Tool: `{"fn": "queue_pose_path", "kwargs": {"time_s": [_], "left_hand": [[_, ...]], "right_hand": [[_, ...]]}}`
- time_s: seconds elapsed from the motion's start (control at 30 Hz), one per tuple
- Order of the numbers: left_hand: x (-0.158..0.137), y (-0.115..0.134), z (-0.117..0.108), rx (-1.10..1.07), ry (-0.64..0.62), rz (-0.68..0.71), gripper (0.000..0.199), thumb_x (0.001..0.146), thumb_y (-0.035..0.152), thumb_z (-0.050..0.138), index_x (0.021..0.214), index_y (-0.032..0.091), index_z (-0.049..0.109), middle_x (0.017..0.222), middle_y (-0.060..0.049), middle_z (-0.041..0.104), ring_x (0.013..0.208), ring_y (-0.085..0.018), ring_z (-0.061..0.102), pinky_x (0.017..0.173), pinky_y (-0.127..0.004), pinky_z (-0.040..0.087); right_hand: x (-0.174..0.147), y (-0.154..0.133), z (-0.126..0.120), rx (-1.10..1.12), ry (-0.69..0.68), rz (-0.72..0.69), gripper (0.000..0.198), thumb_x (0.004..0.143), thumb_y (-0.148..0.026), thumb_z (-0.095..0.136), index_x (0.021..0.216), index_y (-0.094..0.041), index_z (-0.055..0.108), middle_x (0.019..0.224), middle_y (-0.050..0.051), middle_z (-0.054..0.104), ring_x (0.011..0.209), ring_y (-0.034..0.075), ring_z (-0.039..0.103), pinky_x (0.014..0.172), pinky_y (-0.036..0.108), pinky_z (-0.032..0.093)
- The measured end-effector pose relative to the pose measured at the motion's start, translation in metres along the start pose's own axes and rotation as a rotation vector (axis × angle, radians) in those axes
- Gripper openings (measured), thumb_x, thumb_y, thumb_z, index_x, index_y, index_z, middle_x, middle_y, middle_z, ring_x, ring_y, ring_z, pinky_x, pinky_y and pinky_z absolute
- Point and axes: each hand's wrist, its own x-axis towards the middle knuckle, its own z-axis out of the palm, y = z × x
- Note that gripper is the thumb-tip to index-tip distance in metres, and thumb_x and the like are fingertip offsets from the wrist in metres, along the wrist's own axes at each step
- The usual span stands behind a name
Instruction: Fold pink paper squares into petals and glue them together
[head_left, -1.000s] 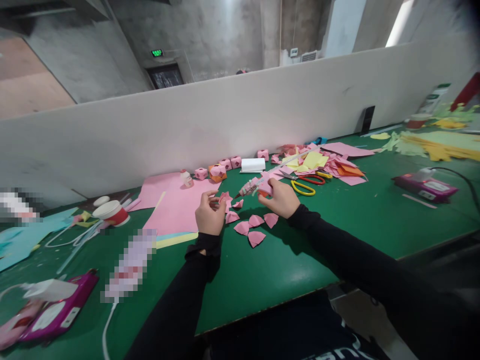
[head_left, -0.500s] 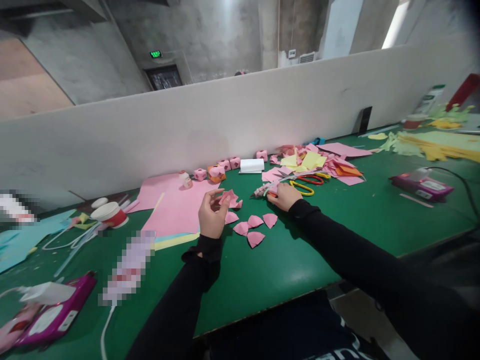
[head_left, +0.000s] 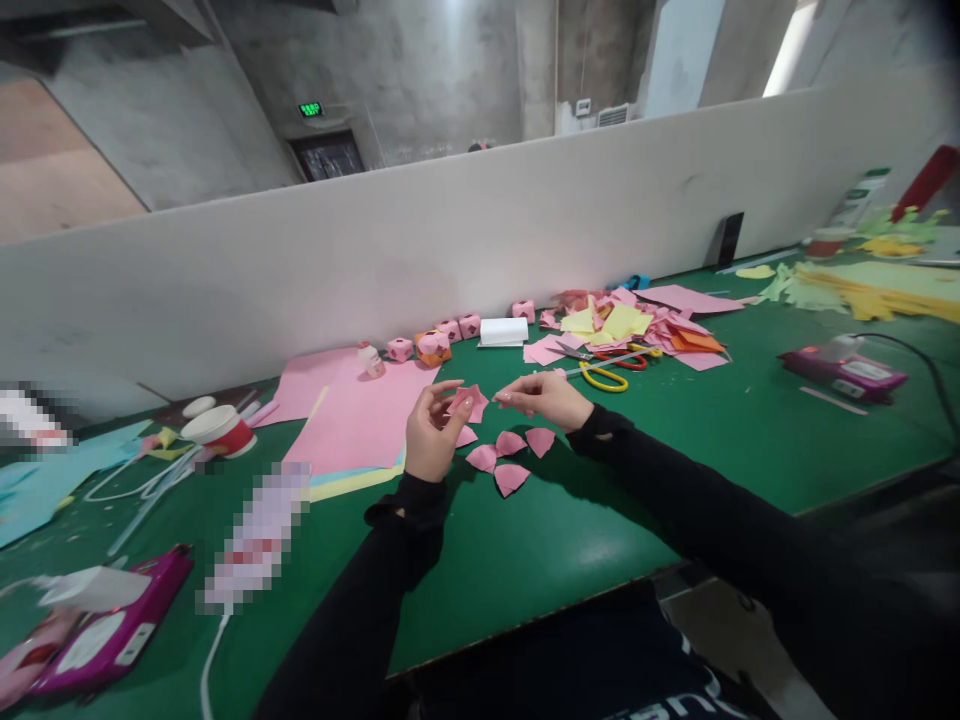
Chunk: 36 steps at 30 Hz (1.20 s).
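My left hand (head_left: 436,430) pinches a folded pink paper piece (head_left: 470,403) with several pointed edges between thumb and fingers. My right hand (head_left: 551,400), just right of it, is closed around a slim pink glue gun, mostly hidden by the fingers; a clear glue stick (head_left: 619,361) juts out behind it. The fingertips of my right hand are close to the paper piece, with a small gap. Below, several curved pink paper petals (head_left: 511,479) lie on the green table, one partly hidden by my left hand.
Yellow-handled scissors (head_left: 604,378) and red-handled scissors (head_left: 622,358) lie by a pile of paper scraps (head_left: 626,322). Pink sheets (head_left: 352,420), a small bottle (head_left: 370,360) and folded pink balls (head_left: 433,347) are behind. Power strips (head_left: 844,375) and a paper cup (head_left: 221,430) stand at the sides.
My right hand has lifted the glue gun off the table and moved left to the paper piece. The left hand has shifted slightly right, turning the piece.
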Motion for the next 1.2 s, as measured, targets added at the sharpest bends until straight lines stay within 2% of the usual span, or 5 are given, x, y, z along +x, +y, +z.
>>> {"fn": "queue_pose_path", "kwargs": {"time_s": [0.17,0.47,0.57,0.8,1.2], "left_hand": [[-0.002,-0.001,0.002,0.001,-0.044,-0.004,0.031,0.074,0.033,0.066,0.100,0.016,0.060,0.093,-0.007,0.067,0.083,-0.018,0.064,0.068,-0.026,0.050],[-0.003,-0.006,0.002,0.050,-0.057,0.035,0.029,0.076,0.033,0.065,0.099,0.017,0.060,0.095,-0.008,0.067,0.085,-0.019,0.064,0.071,-0.028,0.050],[-0.003,-0.008,0.002,0.072,-0.047,0.043,0.028,0.075,0.033,0.065,0.098,0.017,0.060,0.095,-0.008,0.068,0.087,-0.019,0.064,0.072,-0.028,0.050],[-0.004,-0.007,0.004,0.119,-0.036,0.043,0.026,0.074,0.032,0.065,0.095,0.017,0.061,0.092,-0.008,0.068,0.083,-0.019,0.065,0.067,-0.027,0.051],[-0.007,-0.003,0.007,0.155,-0.021,0.056,0.026,0.074,0.031,0.064,0.095,0.017,0.060,0.087,-0.006,0.069,0.077,-0.017,0.065,0.066,-0.028,0.052]], "right_hand": [[-0.003,0.003,0.014,0.358,-0.072,0.122,0.033,0.063,-0.044,0.076,0.079,-0.015,0.073,0.078,0.005,0.069,0.055,0.006,0.045,0.051,0.022,0.035],[-0.002,0.007,0.017,0.516,-0.106,0.159,0.029,0.059,-0.037,0.080,0.080,-0.016,0.075,0.080,0.005,0.070,0.061,0.007,0.050,0.057,0.023,0.037],[-0.001,0.011,0.017,0.505,-0.145,0.130,0.030,0.061,-0.038,0.079,0.082,-0.016,0.075,0.078,0.004,0.068,0.059,0.006,0.046,0.055,0.023,0.035],[-0.001,0.015,0.019,0.351,-0.105,0.042,0.036,0.063,-0.045,0.075,0.081,-0.014,0.075,0.060,0.000,0.059,0.054,0.007,0.041,0.050,0.023,0.031],[-0.008,0.003,0.024,0.172,-0.043,-0.029,0.042,0.065,-0.052,0.070,0.079,-0.012,0.074,0.059,0.001,0.061,0.054,0.009,0.046,0.051,0.023,0.035]]}}
